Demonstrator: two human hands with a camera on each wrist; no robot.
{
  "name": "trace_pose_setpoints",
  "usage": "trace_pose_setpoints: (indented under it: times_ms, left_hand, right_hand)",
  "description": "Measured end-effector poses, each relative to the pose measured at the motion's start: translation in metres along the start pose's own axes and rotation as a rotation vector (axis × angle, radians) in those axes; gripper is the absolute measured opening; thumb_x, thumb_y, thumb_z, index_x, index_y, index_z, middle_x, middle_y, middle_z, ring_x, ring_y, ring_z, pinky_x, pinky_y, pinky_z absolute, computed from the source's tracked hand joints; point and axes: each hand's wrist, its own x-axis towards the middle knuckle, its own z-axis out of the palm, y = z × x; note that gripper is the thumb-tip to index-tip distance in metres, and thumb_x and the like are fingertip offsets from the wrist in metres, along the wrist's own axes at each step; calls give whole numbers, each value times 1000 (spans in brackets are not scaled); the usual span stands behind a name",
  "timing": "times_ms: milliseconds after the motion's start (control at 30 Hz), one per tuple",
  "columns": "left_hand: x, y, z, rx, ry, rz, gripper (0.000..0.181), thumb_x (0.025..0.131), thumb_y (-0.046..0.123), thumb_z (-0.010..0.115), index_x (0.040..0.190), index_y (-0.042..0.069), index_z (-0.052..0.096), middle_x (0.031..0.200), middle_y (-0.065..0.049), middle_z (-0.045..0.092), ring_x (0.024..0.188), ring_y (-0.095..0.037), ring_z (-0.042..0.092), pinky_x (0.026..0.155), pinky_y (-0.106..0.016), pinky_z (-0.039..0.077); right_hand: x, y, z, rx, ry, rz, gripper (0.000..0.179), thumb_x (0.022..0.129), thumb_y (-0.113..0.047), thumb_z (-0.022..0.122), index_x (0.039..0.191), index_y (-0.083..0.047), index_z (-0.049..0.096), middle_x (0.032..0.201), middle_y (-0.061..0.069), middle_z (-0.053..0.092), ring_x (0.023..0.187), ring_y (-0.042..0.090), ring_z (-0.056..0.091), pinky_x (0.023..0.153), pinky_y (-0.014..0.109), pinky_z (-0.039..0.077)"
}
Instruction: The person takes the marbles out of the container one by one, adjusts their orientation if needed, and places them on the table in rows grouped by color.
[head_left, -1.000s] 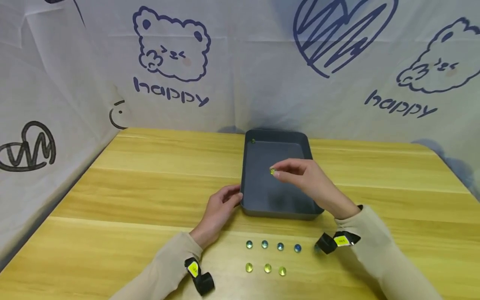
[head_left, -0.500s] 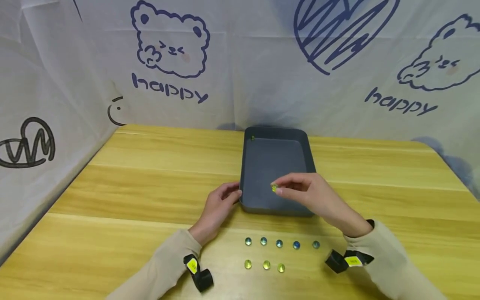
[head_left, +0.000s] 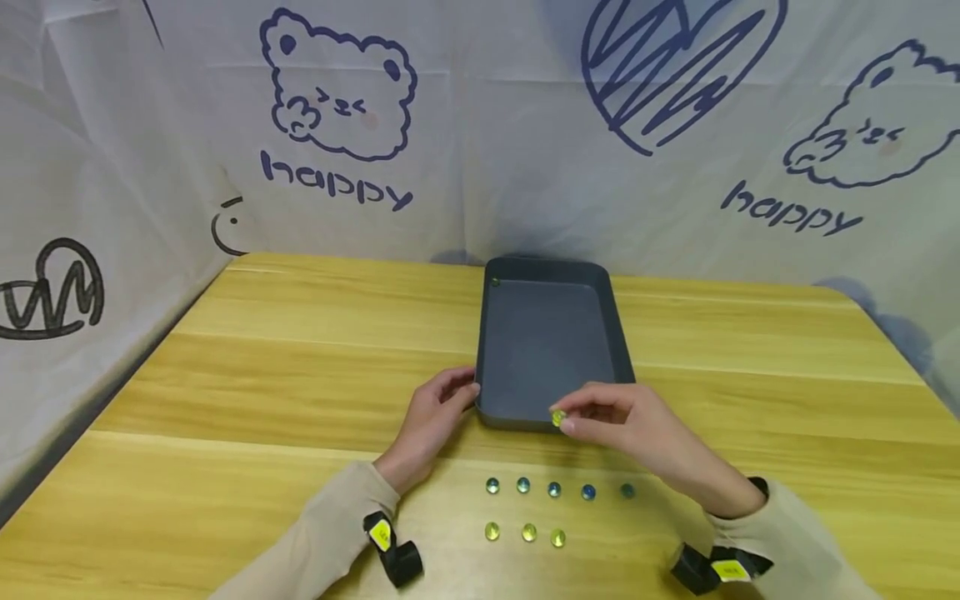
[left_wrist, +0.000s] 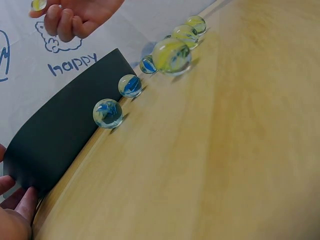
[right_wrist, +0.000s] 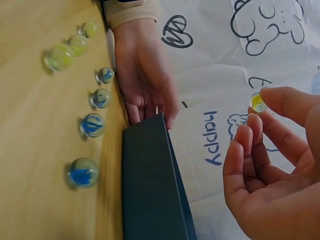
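Observation:
Between the thumb and index finger of my right hand point(head_left: 637, 429), a clear marble with a yellow swirl point(head_left: 558, 417) is pinched above the tray's near edge. The right wrist view shows this marble point(right_wrist: 258, 102) at the fingertips, other fingers curled. My left hand point(head_left: 431, 421) grips the near left side of a dark grey rectangular tray point(head_left: 551, 333), its thumb at the rim. One small yellow-green marble point(head_left: 496, 282) lies in the tray's far left corner. In front of the tray are a row of several blue-swirled marbles point(head_left: 554, 489) and a shorter row of three yellow marbles point(head_left: 529, 532).
The tray stands on a wooden table point(head_left: 300, 375) near its back edge. White cloth point(head_left: 487, 167) with drawn bears and hearts hangs behind and to the left. Both sleeves carry black wrist cameras; the right camera point(head_left: 693, 569) is right of the marble rows.
My right hand has drawn back toward me with the yellow marble, from over the tray's middle to its near edge. The rightmost blue marble has come into view. My left hand stays at the tray.

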Motion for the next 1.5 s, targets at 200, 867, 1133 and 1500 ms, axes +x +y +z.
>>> trace_pose_setpoints:
  times_ms: [200, 867, 1133, 1500]
  left_hand:
    - [1, 0, 0, 10, 2, -8, 35, 96, 11, 57, 128, -5, 57, 123, -18, 60, 111, -26, 56, 95, -36, 48]
    - [0, -1, -1, 1, 5, -17, 35, 96, 10, 57, 128, -4, 57, 124, -17, 60, 111, -26, 56, 96, -37, 48]
    - [0, -1, -1, -7, 6, -13, 35, 96, 10, 57, 127, -4, 58, 123, -17, 60, 111, -26, 57, 96, -36, 48]
    - [2, 1, -1, -9, 4, -13, 35, 95, 10, 57, 127, -4, 58, 122, -17, 61, 110, -26, 57, 96, -35, 47]
  right_hand:
    - [-10, 7, 0, 24, -16, 10, 32, 93, -20, 66, 115, 4, 66, 100, 13, 63, 88, 30, 60, 73, 36, 55]
    - [-42, 33, 3, 16, -39, -257, 20, 90, -1, 65, 109, 3, 70, 93, 1, 67, 81, 14, 59, 67, 27, 53]
    - [-46, 39, 7, -84, -8, -303, 21, 86, -2, 70, 106, -5, 75, 92, -3, 69, 78, 9, 56, 58, 25, 48]
    - [-50, 47, 7, -54, -76, -315, 22, 85, 0, 71, 106, -4, 75, 91, -1, 69, 76, 6, 56, 54, 25, 46]
